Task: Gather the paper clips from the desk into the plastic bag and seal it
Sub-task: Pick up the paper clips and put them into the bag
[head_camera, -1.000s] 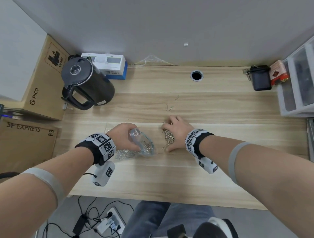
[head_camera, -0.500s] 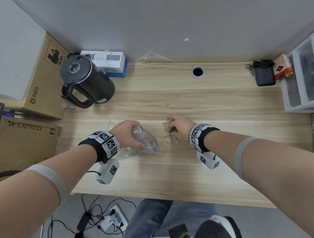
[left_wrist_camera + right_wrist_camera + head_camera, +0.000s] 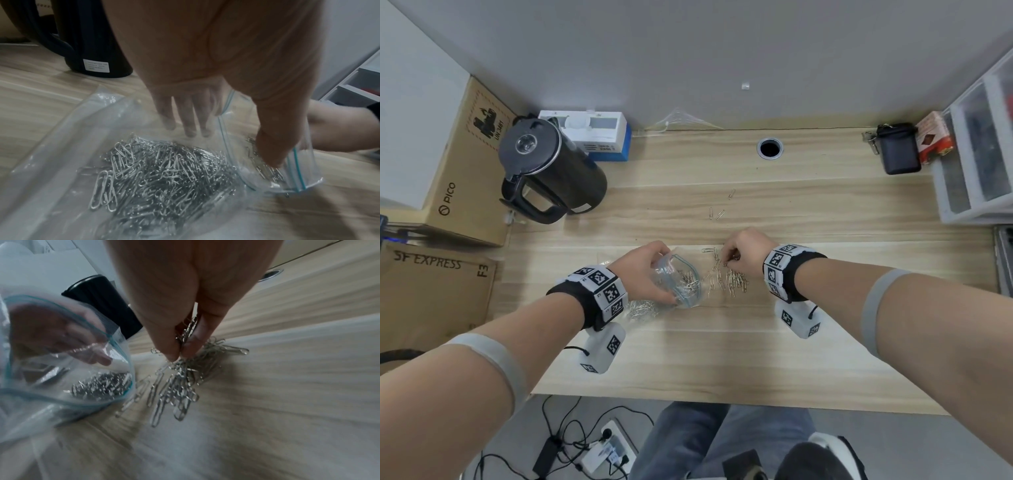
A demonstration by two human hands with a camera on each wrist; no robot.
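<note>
A bunch of paper clips point(image 3: 186, 331) is pinched in the right hand point(image 3: 743, 251) grip — the plastic bag point(image 3: 681, 281) mouth, held open by the left hand point(image 3: 643, 270), lies just to its left.

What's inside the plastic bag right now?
A heap of silver paper clips lies inside the clear plastic bag, whose mouth the left hand holds open. The heap hides whatever lies beneath it.

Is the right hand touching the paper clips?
Touching. The right wrist view shows the right hand pinching a few paper clips between thumb and fingertips.
</note>
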